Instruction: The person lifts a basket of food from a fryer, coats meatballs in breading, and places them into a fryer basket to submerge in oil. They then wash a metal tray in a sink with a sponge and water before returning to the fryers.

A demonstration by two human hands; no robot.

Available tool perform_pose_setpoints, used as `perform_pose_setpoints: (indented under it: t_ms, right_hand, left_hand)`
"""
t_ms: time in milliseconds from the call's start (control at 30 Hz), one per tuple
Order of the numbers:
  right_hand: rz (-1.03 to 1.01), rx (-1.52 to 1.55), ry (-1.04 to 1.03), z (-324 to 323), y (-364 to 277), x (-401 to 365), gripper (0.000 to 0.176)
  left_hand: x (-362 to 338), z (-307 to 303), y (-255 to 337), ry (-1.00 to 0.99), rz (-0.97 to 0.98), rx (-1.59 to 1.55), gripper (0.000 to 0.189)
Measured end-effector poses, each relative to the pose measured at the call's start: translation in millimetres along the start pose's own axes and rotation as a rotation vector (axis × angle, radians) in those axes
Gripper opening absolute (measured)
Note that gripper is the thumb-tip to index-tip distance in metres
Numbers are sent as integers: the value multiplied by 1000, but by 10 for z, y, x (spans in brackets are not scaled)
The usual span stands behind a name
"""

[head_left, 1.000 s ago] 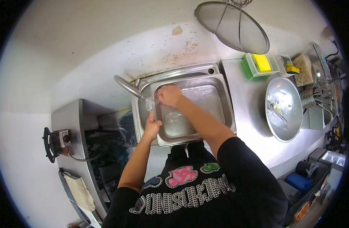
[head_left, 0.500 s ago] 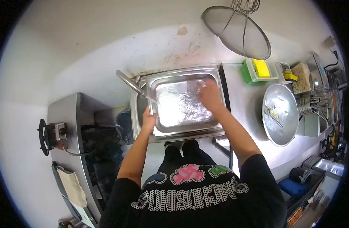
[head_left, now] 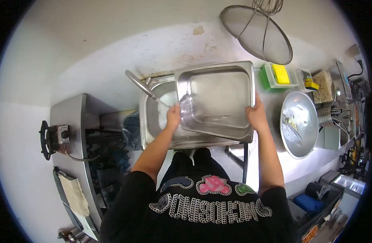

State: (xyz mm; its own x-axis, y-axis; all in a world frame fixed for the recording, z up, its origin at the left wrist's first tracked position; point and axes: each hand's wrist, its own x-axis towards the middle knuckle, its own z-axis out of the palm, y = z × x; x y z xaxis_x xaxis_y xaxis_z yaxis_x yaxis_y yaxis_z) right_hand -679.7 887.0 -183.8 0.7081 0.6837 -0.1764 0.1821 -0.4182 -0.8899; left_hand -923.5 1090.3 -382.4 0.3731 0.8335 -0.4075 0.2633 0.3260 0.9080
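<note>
A rectangular stainless steel pan (head_left: 222, 91) is held between my two hands, its right end raised and water gathered toward its left end. My left hand (head_left: 173, 116) grips the left rim, close to the faucet's stream. Fingers of my right hand (head_left: 256, 115) wrap the right rim, with the thumb on the inner side. Below and to the left is the metal sink (head_left: 155, 121), with whitish water or suds in its basin. The curved faucet (head_left: 141, 87) reaches over the sink from the wall side, and water runs from its tip.
A large metal bowl (head_left: 300, 139) with food scraps and a utensil stands on the right counter. Behind it are a green container (head_left: 269, 81) with a yellow sponge (head_left: 280, 74). A big strainer (head_left: 258, 36) hangs on the wall. A burner (head_left: 56, 137) is at the left.
The pan has moved right and tilted, uncovering more of the sink. My right hand has gone from inside the pan to its right rim. My left hand has shifted right with the pan.
</note>
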Motion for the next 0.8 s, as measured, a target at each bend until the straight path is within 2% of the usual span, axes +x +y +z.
perform_pose_setpoints:
  t_ms: [67, 133, 167, 267, 367, 433, 500, 567, 667, 733, 800]
  right_hand:
    - [-141, -88, 69, 89, -180, -165, 75]
    - [-336, -189, 156, 195, -263, -295, 76]
    - [-252, -143, 118, 201, -350, -389, 77]
    - [-207, -124, 200, 311, -530, -651, 78]
    - [-332, -276, 334, 444, -725, -865, 83]
    - [-430, -376, 403, 525, -855, -1028, 85]
    - [-549, -456, 462, 607, -910, -1155, 87]
    - [-490, -504, 436, 670, -918, -1325, 85]
    - [-435, -564, 490, 774, -962, -1558, 83]
    - [-437, -620, 569, 828, -993, -1678, 83]
    - [-415, -634, 610, 883, -1049, -1801, 81]
  left_hand:
    - [-3, 30, -292, -77, -6, 17, 21]
    - [-91, 55, -176, -122, -112, -17, 20]
    - [-115, 23, -90, -150, -167, -31, 20]
    - [161, -239, -90, -344, 298, 598, 17]
    - [413, -618, 238, -527, 775, 1195, 18]
    - [550, -769, 681, -627, 977, 1630, 20]
    - [743, -921, 917, -513, 995, 1734, 21]
    - [723, -1014, 1414, -632, 1189, 1877, 26]
    - [1754, -1136, 826, -193, 1516, 2415, 32]
    - [1528, -1088, 1245, -537, 1384, 2482, 36]
    - [1383, -1068, 1401, -707, 1381, 2497, 39]
